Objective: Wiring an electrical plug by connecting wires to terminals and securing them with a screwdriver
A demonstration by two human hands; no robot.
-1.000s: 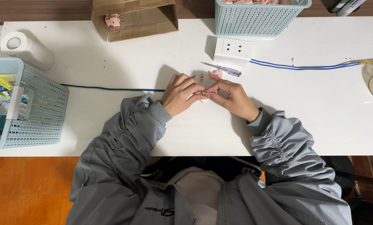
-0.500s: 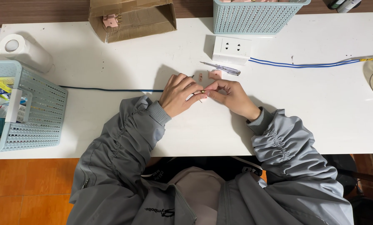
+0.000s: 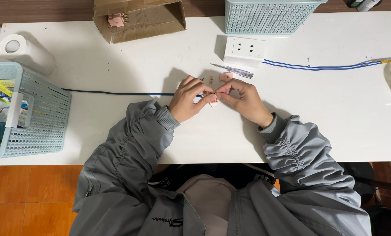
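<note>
- The left hand and the right hand meet over the middle of the white bench.
- Both hands pinch one tiny part between their fingertips. It looks pink with a bit of shiny gold metal. It is too small to tell more.
- Each grip is narrow and tight, closed on that tiny part.
- I think this is a fitting step: small bits are being joined at the end of the dark blue wire, which runs in from the left to the hands.
- The next move seems to need slow, steady fingers, because the part is so little and could slip.
- Just behind the hands lie two small pink pieces and a thin screwdriver with a clear handle.
- A white socket block sits a bit further back. It is smooth, hard and box shaped.
- A brown cardboard box holds a pink plug.
- A pale blue plastic basket full of holes stands at the left, near a soft white paper roll.
</note>
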